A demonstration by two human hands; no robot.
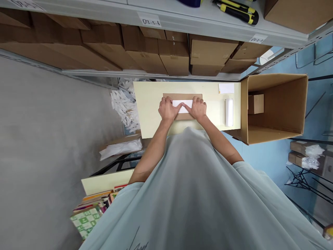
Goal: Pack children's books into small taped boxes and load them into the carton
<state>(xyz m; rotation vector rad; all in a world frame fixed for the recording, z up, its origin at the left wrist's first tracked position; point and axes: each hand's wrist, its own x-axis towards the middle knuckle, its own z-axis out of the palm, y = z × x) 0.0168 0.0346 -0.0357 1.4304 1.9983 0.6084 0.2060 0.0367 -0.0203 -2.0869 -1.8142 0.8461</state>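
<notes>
A flat brown cardboard piece (183, 96) lies on the pale table top, with a white label or paper strip (184, 110) across its middle. My left hand (167, 110) is at the strip's left end, its fingers curled and its thumb stretched inward on the white surface. At the right end my right hand (198, 109) mirrors it, fingers bent and thumb pointing inward. Both thumb tips come together near the middle of the strip. The undersides of my fingers are hidden.
On the pale table (148, 107) lie a white roll (229, 112) and a white paper slip (226, 88). An open carton (275, 125) with a small box (256, 104) stands right. Ahead, a shelf (177, 21) holds boxes and a utility knife (238, 11). White scraps (126, 107) lie left.
</notes>
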